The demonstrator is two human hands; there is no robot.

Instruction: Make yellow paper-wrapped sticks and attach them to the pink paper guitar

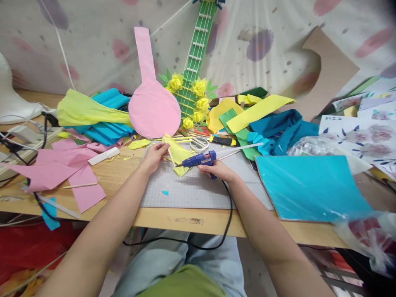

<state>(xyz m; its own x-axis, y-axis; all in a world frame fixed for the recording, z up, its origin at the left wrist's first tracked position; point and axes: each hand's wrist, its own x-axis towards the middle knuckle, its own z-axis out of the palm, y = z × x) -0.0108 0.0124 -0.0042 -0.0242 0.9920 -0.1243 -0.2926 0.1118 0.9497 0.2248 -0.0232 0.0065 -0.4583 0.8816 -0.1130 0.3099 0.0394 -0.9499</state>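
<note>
My right hand (218, 170) is wrapped round a blue hot glue gun (199, 159), its nozzle pointing left. A long clear glue stick (247, 145) sticks out of its back, and a black cord hangs from the handle. Close to the nozzle, my left hand (157, 156) pinches a thin pale stick (170, 157) that lies along a yellow paper piece (181, 150). The nozzle tip is at the stick's lower end; whether they touch I cannot tell. Beneath is a grey cutting mat (185, 194) with a small blue scrap (165, 192).
Behind stand a pink banjo-shaped cutout (154, 111) and a green paper guitar (198, 53) with yellow flowers. Scissors (199, 144) and a yellow-black cutter (222, 141) lie beyond the mat. Pink paper (58, 161) is at left, a blue board (309, 185) at right. The cord loops over the table edge.
</note>
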